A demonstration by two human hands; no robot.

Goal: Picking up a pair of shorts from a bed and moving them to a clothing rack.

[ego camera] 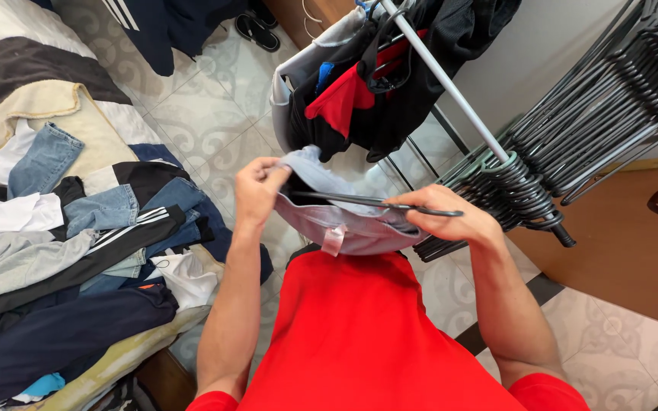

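Observation:
My left hand [259, 189] pinches the edge of a light grey garment [336, 228] held up in front of my red shirt. My right hand [443, 215] grips a black hanger [359, 202] whose arm runs across the garment's opening, and it also holds the garment's other side. A small white tag hangs from the garment's lower edge. Both hands are level, about chest height, with the garment stretched between them.
A metal clothes rail [451, 84] carries dark and red clothes [344, 99] and a thick row of empty black hangers [573, 129]. A bed at left is piled with jeans, dark tops and white clothes [85, 236]. A brown door [626, 243] stands at right. The floor is patterned tile [215, 114].

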